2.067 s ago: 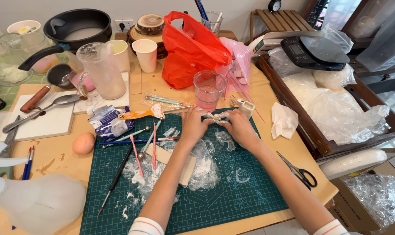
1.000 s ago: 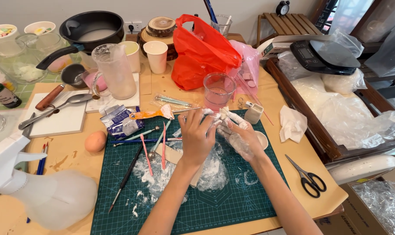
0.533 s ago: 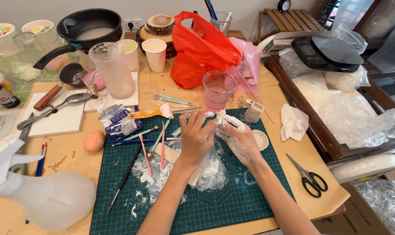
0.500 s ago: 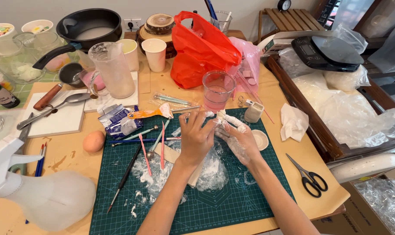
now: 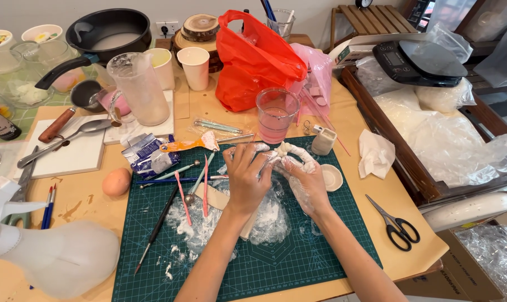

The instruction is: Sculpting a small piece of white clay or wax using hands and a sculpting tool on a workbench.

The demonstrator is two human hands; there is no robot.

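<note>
Both hands meet over the far middle of a green cutting mat [image 5: 298, 263]. My left hand [image 5: 247, 178] and my right hand [image 5: 305, 183] are both dusted white and pinch a small lump of white clay [image 5: 286, 151] between the fingertips. Crumpled clear plastic wrap [image 5: 267, 218] smeared with white lies on the mat under the hands. Thin sculpting tools [image 5: 179, 187] lie just left of my left hand. A clear cup of pink liquid [image 5: 275, 116] stands right behind the hands.
Black scissors [image 5: 392, 223] lie at the right. A small white dish [image 5: 333, 177], a small pot [image 5: 323, 141] and a tissue [image 5: 375, 156] sit nearby. An egg [image 5: 116, 182], a measuring jug [image 5: 139, 89], a red bag [image 5: 256, 59] and a spray bottle [image 5: 46, 254] surround the mat.
The hands have stayed together over the mat while kneading the clay; the view shifted slightly. The left fingers have curled further over the lump.
</note>
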